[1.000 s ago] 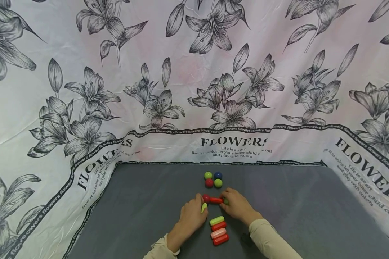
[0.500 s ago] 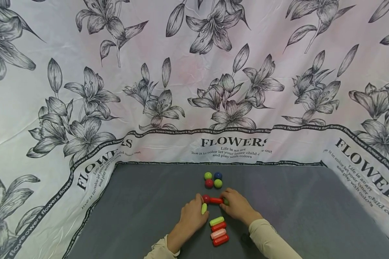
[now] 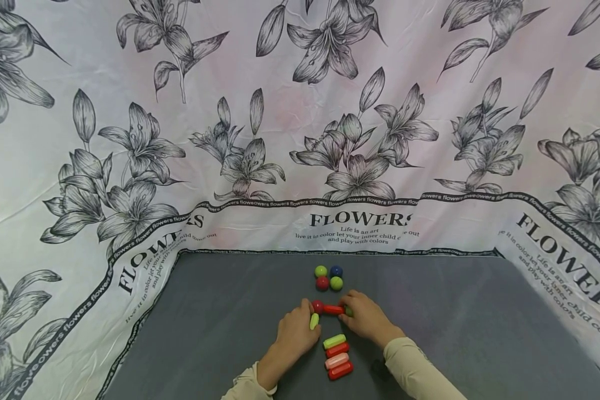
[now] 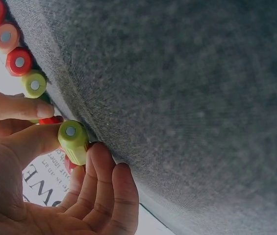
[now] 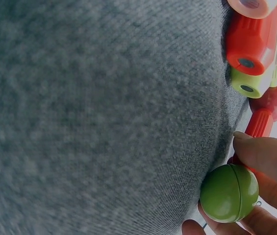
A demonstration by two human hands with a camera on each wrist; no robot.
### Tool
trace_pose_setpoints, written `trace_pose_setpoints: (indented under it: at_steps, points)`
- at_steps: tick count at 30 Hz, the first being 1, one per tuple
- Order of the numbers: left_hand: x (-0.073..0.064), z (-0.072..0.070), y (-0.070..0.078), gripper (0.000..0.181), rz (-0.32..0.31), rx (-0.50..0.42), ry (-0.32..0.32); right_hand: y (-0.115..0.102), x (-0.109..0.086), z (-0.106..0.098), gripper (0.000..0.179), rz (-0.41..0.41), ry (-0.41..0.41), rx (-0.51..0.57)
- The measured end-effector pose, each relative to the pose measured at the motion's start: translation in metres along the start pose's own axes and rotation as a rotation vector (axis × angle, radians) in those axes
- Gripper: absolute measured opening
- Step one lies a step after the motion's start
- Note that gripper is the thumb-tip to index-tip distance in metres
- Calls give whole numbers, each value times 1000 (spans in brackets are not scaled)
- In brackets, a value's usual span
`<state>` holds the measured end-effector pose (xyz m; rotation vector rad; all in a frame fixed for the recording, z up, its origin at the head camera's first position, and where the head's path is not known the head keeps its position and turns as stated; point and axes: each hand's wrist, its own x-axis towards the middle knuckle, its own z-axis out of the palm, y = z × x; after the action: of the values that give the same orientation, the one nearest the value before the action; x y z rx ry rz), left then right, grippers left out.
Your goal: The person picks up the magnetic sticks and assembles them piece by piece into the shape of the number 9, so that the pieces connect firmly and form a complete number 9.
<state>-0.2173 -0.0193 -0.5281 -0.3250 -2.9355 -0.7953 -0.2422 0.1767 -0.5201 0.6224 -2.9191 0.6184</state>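
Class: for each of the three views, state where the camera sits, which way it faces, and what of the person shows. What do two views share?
Head: above, facing forward and down at the grey mat; both hands and sleeves show.
Left wrist: beside the left hand, whose fingers pinch a lime-green stick.
Right wrist: low over the mat, facing the right hand holding a green ball.
Shared: both wrist views show the red stick.

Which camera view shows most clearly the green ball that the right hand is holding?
The right wrist view: the green ball is large and sharp there, against the right hand. In the head view only a sliver shows beside the fingers. The left wrist view does not show it.
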Motion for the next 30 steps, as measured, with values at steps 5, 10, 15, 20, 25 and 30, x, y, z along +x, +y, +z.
trace_pose_setpoints:
  at_steps: [5,10,15,20,25,30]
  points:
    - [-1,0,-1,30,-8,-6,-7,-1,1,1,19,10,-14,4]
    - [-1,-1,-2,31,-13,-4,-10,-3,2,-1,18,19,-19,13]
    - [-1,-2,-2,31,-11,2,3,-7,6,-6,18,32,-13,39]
    - [-1,-3,-1,31,-6,4,6,-6,14,-10,19,50,3,45]
    - [0,-4,0,31,-11,-16,-29,-4,25,-14,20,61,30,11]
    - [0,-3,-2,31,-18,-21,-38,-5,37,-18,22,52,29,-9]
